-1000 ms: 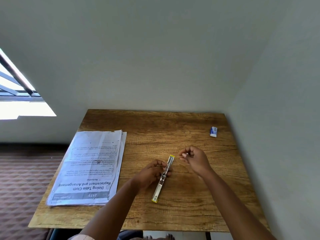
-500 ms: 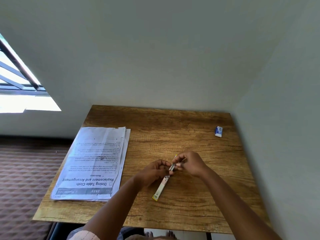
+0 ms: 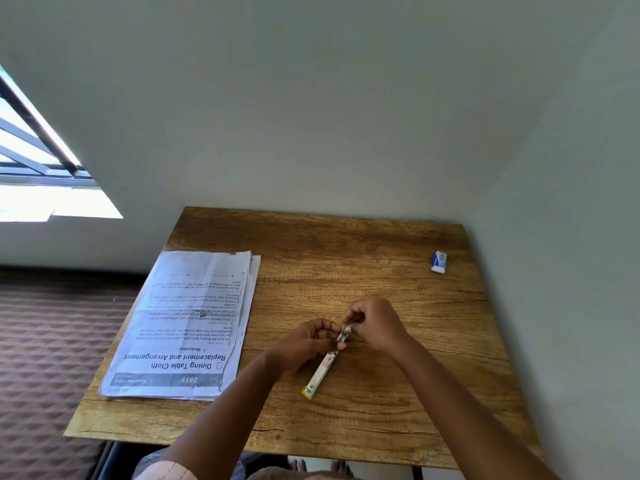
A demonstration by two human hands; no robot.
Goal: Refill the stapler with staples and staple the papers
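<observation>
A slim white and yellow stapler [image 3: 320, 374] lies opened flat on the wooden table [image 3: 398, 393], its near end pointing at me. My left hand [image 3: 308, 342] grips the stapler's metal middle part with curled fingers. My right hand [image 3: 375, 323] pinches something small at the stapler's far end; what it pinches is too small to make out. A stack of printed papers [image 3: 187, 327] lies on the table's left side. A small blue and white staple box [image 3: 438, 262] sits at the far right corner.
The table stands in a corner, with walls behind it and to its right. A patterned brown floor lies to the left, below a bright window. Bare wood shows between the papers and the hands.
My right hand moved left from free air onto the stapler's far end, beside my left hand. The stapler stayed in place.
</observation>
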